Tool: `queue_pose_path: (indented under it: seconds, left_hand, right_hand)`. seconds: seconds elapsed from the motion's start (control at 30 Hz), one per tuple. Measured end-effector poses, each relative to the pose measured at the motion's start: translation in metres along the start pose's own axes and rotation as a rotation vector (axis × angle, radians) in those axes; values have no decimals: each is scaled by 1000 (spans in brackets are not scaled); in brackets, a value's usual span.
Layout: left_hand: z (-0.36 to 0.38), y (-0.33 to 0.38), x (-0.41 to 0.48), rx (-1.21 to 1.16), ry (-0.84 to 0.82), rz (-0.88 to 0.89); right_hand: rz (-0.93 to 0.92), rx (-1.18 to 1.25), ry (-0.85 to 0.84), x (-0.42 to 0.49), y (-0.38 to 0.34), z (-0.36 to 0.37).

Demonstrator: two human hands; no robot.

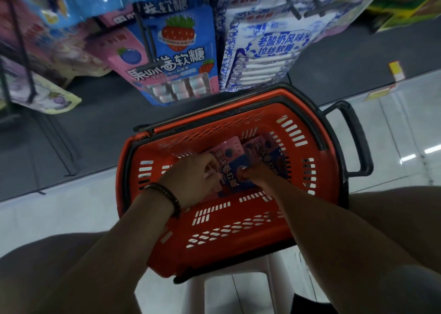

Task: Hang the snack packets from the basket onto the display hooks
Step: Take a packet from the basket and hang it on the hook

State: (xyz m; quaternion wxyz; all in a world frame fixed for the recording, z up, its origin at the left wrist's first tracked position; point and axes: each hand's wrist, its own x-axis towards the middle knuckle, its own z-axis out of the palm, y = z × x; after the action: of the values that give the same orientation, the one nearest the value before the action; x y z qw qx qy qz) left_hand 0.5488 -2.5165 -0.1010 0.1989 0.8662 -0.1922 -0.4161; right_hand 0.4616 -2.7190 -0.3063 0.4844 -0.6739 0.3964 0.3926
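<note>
Orange basket sits on a white stool. The snack packet lies on the basket floor, long axis running from the basket's near side to its far side, with a second packet just right of it. The left hand curls round its left edge and the right hand pinches its right edge (fingertips blurred), both equally near. The display hooks hang above the basket's far rim, so the lift likely goes up and forward. It reads 果味卷软糖, as does the strawberry packet. The blue-white packet reads 老酸奶风味拉丝软糖.
</note>
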Motion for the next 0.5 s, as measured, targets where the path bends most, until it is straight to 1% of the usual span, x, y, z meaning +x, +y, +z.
queue_pose_path:
  seconds: [0.1,0.2,0.3,0.37,0.4,0.5]
  left_hand:
    - [-3,-6,2,28,1,-9]
    - [-8,-13,-1,40,16,-41]
    - [-11,-19,-11,65,56,-92]
    - [-11,-25,-20,51,96,-128]
    - [-11,-26,-25,9,126,-138]
    - [-11,-23,-45,-227,218,-121]
  right_hand:
    - [-77,198,-88,-28,-16,-4]
    - [-136,233,-119,-61,-33,-4]
    - [-231,143,-138,-95,-47,-13]
    - [-261,101,-150,-122,-58,-26]
    - [-292,80,-173,-140,-67,-32]
    - [-434,-49,-268,-196,-93,-52]
